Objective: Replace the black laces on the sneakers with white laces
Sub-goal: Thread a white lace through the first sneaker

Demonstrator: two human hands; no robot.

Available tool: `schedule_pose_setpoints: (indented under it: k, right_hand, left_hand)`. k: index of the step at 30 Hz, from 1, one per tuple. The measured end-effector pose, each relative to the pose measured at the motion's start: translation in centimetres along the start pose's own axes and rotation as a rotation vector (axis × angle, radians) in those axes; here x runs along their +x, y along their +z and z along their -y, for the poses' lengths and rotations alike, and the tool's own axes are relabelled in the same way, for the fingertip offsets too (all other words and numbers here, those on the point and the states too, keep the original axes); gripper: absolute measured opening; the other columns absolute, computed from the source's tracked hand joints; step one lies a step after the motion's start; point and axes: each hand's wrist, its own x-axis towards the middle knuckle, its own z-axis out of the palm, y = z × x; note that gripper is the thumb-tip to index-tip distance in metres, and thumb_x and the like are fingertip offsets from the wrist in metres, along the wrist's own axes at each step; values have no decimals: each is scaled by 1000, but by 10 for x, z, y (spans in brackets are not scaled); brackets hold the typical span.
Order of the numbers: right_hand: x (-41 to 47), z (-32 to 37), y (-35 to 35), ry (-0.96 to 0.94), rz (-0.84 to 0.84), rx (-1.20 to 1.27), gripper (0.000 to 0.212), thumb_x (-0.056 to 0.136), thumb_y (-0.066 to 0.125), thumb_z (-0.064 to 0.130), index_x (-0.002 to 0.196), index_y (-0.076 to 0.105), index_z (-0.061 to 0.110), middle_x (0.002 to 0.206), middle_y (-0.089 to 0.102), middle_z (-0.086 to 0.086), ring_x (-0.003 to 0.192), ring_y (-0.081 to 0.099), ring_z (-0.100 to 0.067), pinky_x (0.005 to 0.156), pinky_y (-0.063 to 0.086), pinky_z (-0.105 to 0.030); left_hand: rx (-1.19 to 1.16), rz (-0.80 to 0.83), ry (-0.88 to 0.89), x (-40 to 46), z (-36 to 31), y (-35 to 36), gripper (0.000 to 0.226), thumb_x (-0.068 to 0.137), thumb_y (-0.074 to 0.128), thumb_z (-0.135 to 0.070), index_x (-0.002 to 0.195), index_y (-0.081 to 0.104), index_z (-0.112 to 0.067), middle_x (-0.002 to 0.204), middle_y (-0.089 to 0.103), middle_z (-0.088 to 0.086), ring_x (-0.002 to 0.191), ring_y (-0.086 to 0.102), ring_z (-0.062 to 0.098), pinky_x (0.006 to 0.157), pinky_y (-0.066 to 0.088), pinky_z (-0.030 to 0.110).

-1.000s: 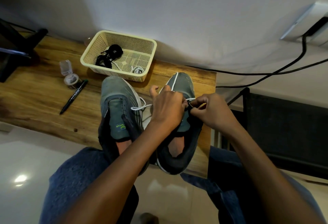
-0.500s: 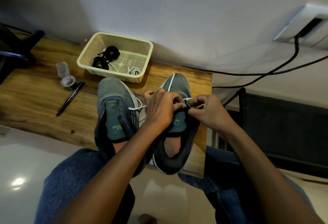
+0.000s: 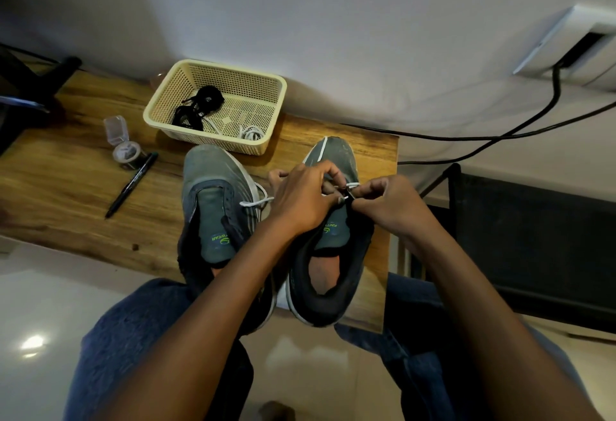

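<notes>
Both hands pinched at an eyelet edge on the right sneaker (image 3: 328,220): right hand (image 3: 388,205) fingertips nipping what looks like the white lace (image 3: 351,185) tip, hard to confirm in shadow; left hand (image 3: 301,200) curled, bracing the upper, probably to steady the eyelet. Lace running leftward under the fingers, over the left sneaker (image 3: 213,214). Beyond, black laces (image 3: 200,107) discarded in the basket (image 3: 280,87) with a spare white coil (image 3: 251,134)

A single head-worn, wide-angle view looks steeply down and forward from close above, over the person's lap, at a wooden table (image 3: 66,187) set against a white wall (image 3: 333,20) ahead.
</notes>
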Motion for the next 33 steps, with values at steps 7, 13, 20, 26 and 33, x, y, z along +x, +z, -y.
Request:
schedule_pose_setpoints:
  k: [7, 13, 20, 26, 33]
  right_hand:
    - [1, -4, -1, -74, 16, -61, 5, 83, 67, 4, 88, 68, 6, 79, 63, -3, 68, 57, -8, 57, 47, -15]
    - [5, -7, -3, -161, 12, -223, 12, 80, 71, 9, 91, 67, 5, 92, 67, -11, 81, 64, -25, 73, 54, -40]
    - [6, -7, -1, -264, -2, -375, 9, 78, 69, 11, 85, 65, 5, 89, 63, -11, 81, 61, -27, 71, 54, -42]
    - [5, -7, -1, -339, 5, -455, 12, 80, 67, 13, 86, 65, 4, 93, 59, -11, 83, 57, -26, 73, 50, -43]
    - [7, -10, -2, -352, 16, -447, 9, 79, 68, 15, 82, 61, 9, 90, 57, -7, 82, 56, -23, 71, 49, -39]
  left_hand:
    - [50, -78, 38, -5, -4, 6, 23, 84, 70, -25, 83, 50, -35, 73, 54, -17, 91, 41, 2, 77, 15, 30]
    - [77, -72, 46, -6, -7, 7, 22, 86, 67, -22, 82, 49, -34, 75, 49, -16, 89, 36, 1, 78, 15, 29]
    - [88, -53, 69, -7, -7, 7, 35, 84, 67, -23, 68, 38, -35, 81, 55, -10, 87, 40, 5, 75, 13, 28]
    - [111, -50, 83, -6, -7, 7, 38, 84, 66, -23, 66, 35, -34, 77, 49, -10, 82, 38, 5, 71, 12, 30]
    - [125, -52, 89, -5, -6, 8, 37, 85, 64, -19, 66, 36, -33, 76, 48, -11, 83, 34, 3, 72, 12, 29]
